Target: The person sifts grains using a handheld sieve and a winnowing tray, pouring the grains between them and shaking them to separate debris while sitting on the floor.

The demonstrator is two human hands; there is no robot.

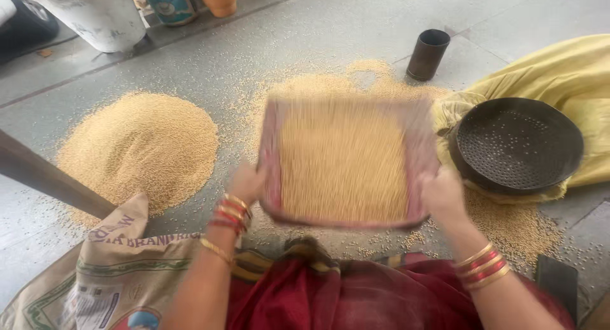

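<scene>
Grain-filled square tray [346, 161] in both hands [248, 182]; round sieve [516, 144] near-empty.

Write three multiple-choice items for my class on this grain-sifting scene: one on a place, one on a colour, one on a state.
1. Where does the round perforated pan lie?
A. On yellow cloth, to the right of the tray
B. On the big grain heap
C. Inside the grey bucket

2. What colour is the small cylindrical cup on the floor?
A. White
B. Dark brown
C. Green

3. How is the square tray of grain held?
A. Flat on the floor, untouched
B. By one hand only
C. By both hands, blurred

Answers: 1 A, it rests on the yellow cloth. 2 B, its wall looks dark brown. 3 C, the left hand and right hand grip opposite sides.
</scene>
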